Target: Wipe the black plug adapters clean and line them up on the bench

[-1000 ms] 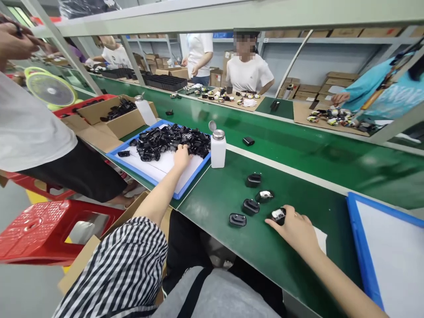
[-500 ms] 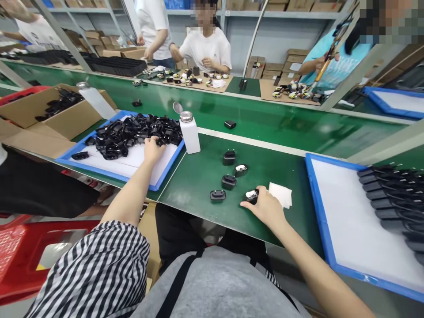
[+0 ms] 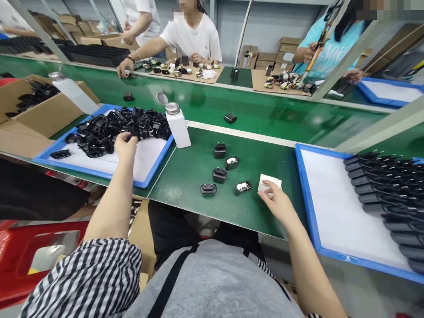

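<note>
My left hand (image 3: pixel 126 145) reaches into the blue tray (image 3: pixel 99 173) at the left. Its fingers curl around a black plug part at the near edge of the pile of black plug parts (image 3: pixel 119 126). My right hand (image 3: pixel 277 204) rests on the green table (image 3: pixel 185 185), its fingertips pinching the near edge of a small white pad (image 3: pixel 270 181). Just left of that hand lies a plug part with a silvery label (image 3: pixel 242 187). Several more black parts (image 3: pixel 219 175) stand between my hands.
A white pump bottle (image 3: pixel 178 126) stands by the left tray's corner. At the right, another blue tray (image 3: pixel 303 176) holds rows of black adapters (image 3: pixel 380 185). A conveyor belt (image 3: pixel 281 117) carries one black part (image 3: pixel 230 118). Other people work across the belt; cardboard boxes (image 3: pixel 43 112) sit at the left.
My right hand let go of the labelled plug part and moved right onto the white pad. My left hand shifted left along the pile. The view swung to the right.
</note>
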{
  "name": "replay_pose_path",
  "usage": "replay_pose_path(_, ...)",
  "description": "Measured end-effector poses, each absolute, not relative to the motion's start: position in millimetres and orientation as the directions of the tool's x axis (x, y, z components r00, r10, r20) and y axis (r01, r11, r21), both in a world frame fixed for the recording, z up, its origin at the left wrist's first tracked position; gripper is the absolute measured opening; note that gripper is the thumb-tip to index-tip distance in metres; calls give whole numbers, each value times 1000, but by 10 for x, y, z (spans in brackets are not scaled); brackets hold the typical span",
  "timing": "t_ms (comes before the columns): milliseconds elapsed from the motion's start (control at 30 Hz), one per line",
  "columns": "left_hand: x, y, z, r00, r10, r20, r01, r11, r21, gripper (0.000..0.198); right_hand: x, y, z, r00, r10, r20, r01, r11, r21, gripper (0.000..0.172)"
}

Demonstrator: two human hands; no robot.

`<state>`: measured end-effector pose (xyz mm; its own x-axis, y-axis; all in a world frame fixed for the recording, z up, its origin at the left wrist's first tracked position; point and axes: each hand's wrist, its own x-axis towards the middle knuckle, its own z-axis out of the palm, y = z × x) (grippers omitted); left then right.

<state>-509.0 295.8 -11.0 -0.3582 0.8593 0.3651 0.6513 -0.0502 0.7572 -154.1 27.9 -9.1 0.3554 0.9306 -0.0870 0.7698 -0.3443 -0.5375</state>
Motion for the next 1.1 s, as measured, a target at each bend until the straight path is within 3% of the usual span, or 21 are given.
replay_pose_path(100,-5031,2892,-24,-486,828,280,515,12,857,21,-1658,286,-107,212,976,49,843,-157,-514,50)
replay_pose_path(200,-4894,2690,124,-550,805,223,309,-52,950,28,-1803,331,-115,15,995,101,906,29,-423,53)
replay_pose_path(367,-4533,2017,388,-459,829,319,88,-315,945,30,-1924,402,-240,-10,993,119,944,49,-327,34)
replay_pose_path(433,-4342,1670,450,-343,881,326,-51,-364,930,30,-1914,407,-320,56,991,125,947,-13,-322,35)
replay_pose_path(467,-4238,1501,464,-232,935,269,-151,-308,939,29,-1903,407,-358,98,988,122,943,-53,-330,36)
replay_pose_path(567,-3912,1090,437,278,957,-78,-336,173,926,29,-1869,400,-417,202,970,133,900,-131,-415,40)
replay_pose_path(667,-3630,900,354,604,708,-367,-293,625,723,25,-1850,372,-323,211,961,181,826,-76,-558,54)
replay_pose_path(733,-3490,871,304,694,570,-439,-261,768,586,31,-1854,337,-165,184,960,210,763,-5,-647,63)
replay_pose_path(800,-3388,878,269,752,488,-444,-224,821,525,37,-1874,306,29,128,968,216,693,69,-718,59)
replay_pose_path(867,-3318,896,243,772,475,-423,-188,806,562,40,-1902,299,201,75,978,196,619,109,-778,47)
replay_pose_path(967,-3263,917,202,737,552,-390,-110,668,736,48,-1919,347,321,120,985,122,456,55,-889,26)
replay_pose_path(1100,-3251,900,124,624,713,-320,91,341,936,44,-1858,432,248,232,969,-87,-17,-86,-996,18)
